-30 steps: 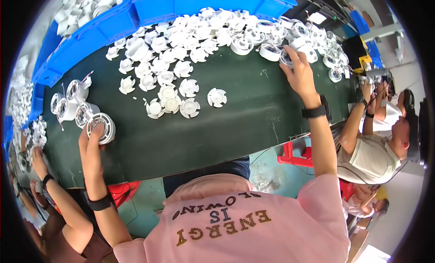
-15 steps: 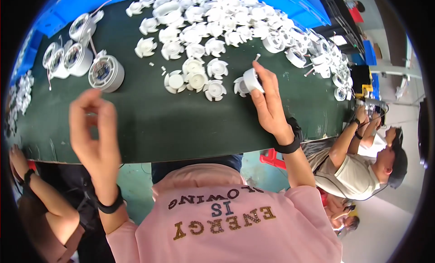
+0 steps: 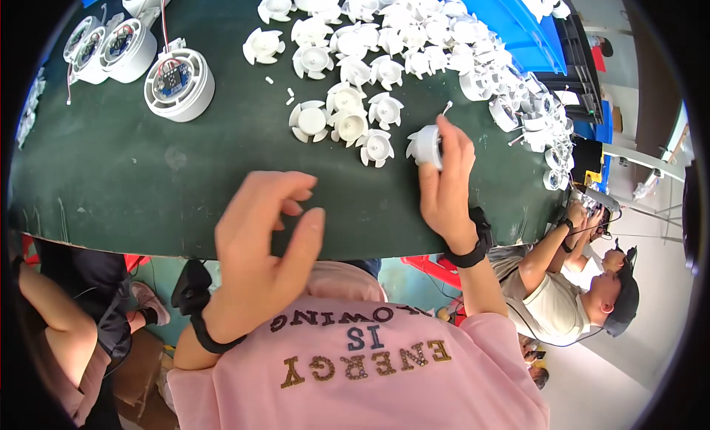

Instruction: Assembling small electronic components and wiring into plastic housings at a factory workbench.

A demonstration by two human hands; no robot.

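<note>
Between the fingers and thumb of my right hand [image 3: 447, 186] is a white round fan housing [image 3: 427, 146], tilted on its side just above the table. A thin wire end sticks out past my fingertips, and my fingers hide the housing's right side. My left hand [image 3: 266, 226] hovers over the table's near edge, fingers curved and apart from the thumb, holding nothing. Several white fan blade wheels [image 3: 347, 125] lie in a cluster left of the held housing. Further left stands a white motor housing [image 3: 180, 84] with a circuit board and wires showing inside its ring.
More white motor housings [image 3: 127, 51] stand at the far left. A large heap of white fan wheels [image 3: 414, 34] spreads across the back, beside a blue bin [image 3: 529, 30]. Small white bits [image 3: 290, 97] lie mid-table. Co-workers sit on both sides; one wears a dark cap [image 3: 627, 293].
My left hand has moved right and nearer to me, away from the motor housing on the left. My right hand still holds the fan housing. The whole view has shifted slightly.
</note>
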